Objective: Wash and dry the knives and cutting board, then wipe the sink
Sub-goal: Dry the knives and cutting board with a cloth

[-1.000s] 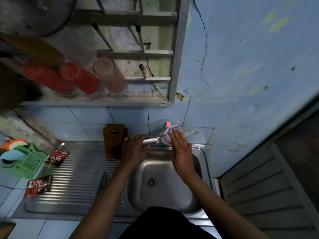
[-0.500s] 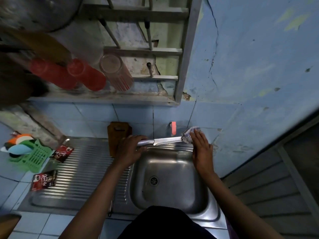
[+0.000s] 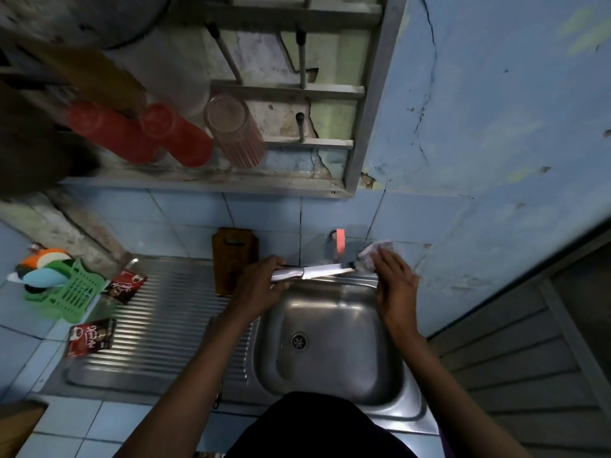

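the knife [image 3: 310, 272] lies sideways over the back of the sink [image 3: 330, 358], long way going left to right. the left hand [image 3: 261, 285] grips its handle. the right hand [image 3: 393, 282] holds a cloth [image 3: 373, 257] at the tip, so it is nearer the blade's end. the cutting board [image 3: 231, 256] stands just behind the left hand.
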